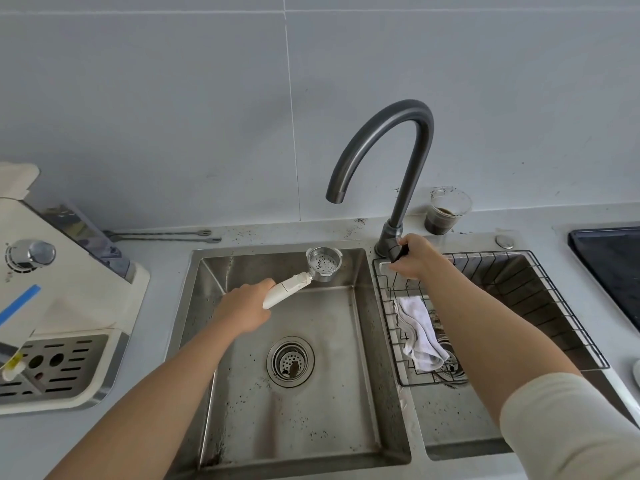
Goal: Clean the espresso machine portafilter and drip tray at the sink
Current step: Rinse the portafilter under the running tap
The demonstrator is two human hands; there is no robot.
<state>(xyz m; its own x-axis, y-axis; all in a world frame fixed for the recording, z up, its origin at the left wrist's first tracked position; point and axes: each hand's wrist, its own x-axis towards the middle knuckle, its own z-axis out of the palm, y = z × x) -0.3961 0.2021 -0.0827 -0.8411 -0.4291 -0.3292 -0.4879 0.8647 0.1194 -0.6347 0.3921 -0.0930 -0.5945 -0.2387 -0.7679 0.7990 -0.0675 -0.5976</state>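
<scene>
Cream-sleeved, the right forearm reaches from the lower right corner across the double stainless steel sink (204, 299) to the dark grey gooseneck faucet (398, 133). The right hand (417, 256) curls round the lever at the faucet's base, on the sink's back rim between the two basins. The left hand (247, 308) grips the white handle of the round steel-basket portafilter (301, 280). It is held over the back of the left basin, roughly beneath the spout, its basket open upward and speckled with dark grounds. Grounds also dot the basin floor around the round steel drain strainer (290, 361). A black wire rack (554, 289) sits in the right basin with a crumpled white cloth (419, 332) draped on it. At the counter's left edge stands the cream espresso machine (69, 289), its slotted metal drip tray (65, 362) in place at its base. A clear plastic cup of dark liquid (446, 211) stands at the counter's back edge, just right of the faucet.
</scene>
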